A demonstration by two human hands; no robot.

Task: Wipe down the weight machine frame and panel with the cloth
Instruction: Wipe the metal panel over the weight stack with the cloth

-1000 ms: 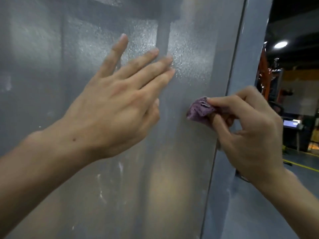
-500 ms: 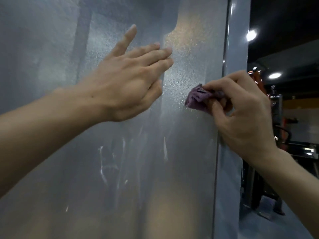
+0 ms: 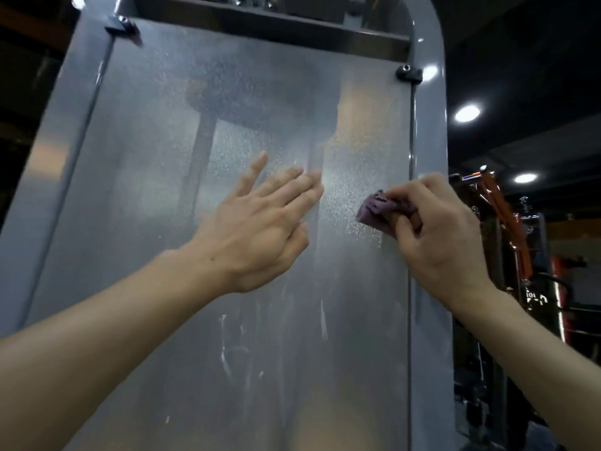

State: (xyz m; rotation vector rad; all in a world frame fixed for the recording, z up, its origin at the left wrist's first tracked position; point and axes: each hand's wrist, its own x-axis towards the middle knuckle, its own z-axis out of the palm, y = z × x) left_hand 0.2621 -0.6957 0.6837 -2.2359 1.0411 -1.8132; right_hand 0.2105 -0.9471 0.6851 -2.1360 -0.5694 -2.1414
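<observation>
Purple cloth, a dusty mauve, dark creases showing. Panel reads frosted grey, speckled with glittery flecks, white streaks lower down. Frame is glossy blue-grey. Orange machine behind.

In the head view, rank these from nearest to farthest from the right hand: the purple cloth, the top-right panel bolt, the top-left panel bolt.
1. Cloth: pinched in the right hand itself, against the panel.
2. Top-right bolt: above the hand, by the frame's right upright.
3. Top-left bolt: far across the panel, at its upper left corner.
</observation>
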